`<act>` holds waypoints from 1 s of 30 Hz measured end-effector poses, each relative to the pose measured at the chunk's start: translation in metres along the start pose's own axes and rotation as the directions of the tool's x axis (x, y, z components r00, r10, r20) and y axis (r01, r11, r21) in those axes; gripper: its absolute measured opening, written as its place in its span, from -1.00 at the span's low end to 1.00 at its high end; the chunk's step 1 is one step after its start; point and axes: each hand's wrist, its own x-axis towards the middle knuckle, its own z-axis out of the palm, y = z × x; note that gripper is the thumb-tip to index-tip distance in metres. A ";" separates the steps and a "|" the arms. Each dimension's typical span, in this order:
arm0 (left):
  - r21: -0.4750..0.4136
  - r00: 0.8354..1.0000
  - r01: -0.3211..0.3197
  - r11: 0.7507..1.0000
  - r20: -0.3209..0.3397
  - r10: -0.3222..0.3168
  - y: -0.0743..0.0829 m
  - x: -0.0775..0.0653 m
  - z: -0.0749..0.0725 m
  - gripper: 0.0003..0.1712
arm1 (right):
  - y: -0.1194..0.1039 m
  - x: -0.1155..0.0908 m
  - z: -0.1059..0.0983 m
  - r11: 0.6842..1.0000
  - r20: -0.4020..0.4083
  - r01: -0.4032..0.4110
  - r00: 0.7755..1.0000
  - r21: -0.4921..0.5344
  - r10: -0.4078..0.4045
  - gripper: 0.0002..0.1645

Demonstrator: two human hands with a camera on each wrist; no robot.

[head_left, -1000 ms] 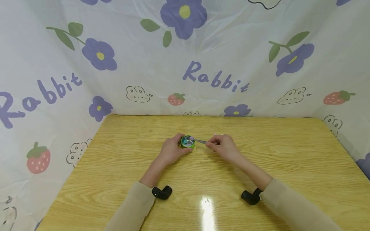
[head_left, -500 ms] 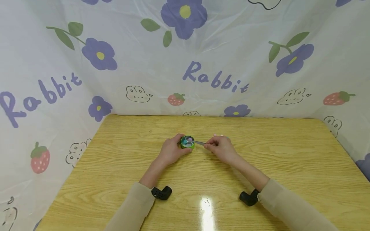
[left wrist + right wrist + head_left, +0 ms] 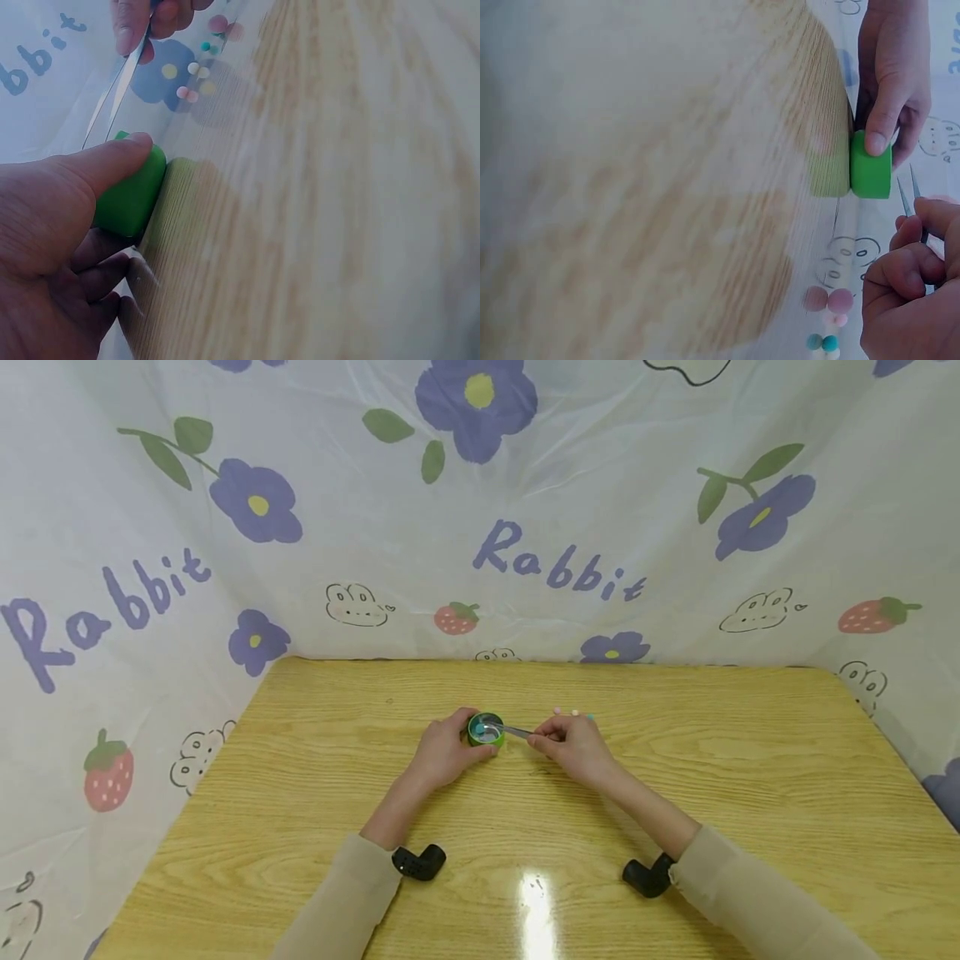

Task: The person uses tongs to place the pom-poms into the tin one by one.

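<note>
A small round green container (image 3: 487,743) stands upright on the table, open at the top. My left hand (image 3: 442,753) grips it from the left, its thumb pressed on the near side in the left wrist view. Inside it a teal ball (image 3: 480,728) shows in the head view. Metal tweezers (image 3: 516,731) are pinched in my right hand (image 3: 579,749), just right of the container. They slant down to the left, tips over the container's opening. In the right wrist view the tweezers' prongs (image 3: 914,180) stand apart. Whatever else lies in the container is hard to make out.
Just beyond my right hand several small balls lie on the wooden table (image 3: 712,735): a light pink ball (image 3: 557,710), a white ball (image 3: 575,712), a teal ball (image 3: 591,717). A larger pink ball (image 3: 840,301) shows in the right wrist view. A printed cloth (image 3: 540,493) hangs behind.
A lilac ball at the tweezers' tips went from the container's rim down inside, and is no longer visible in the head view. My right hand shifted slightly left; the left hand stayed put.
</note>
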 end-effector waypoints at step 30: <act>-0.003 1.000 -0.017 1.000 -0.009 0.017 -0.002 0.000 0.002 -0.27 | 0.027 -0.025 -0.035 0.998 -0.029 -0.065 0.997 -0.001 0.065 -0.81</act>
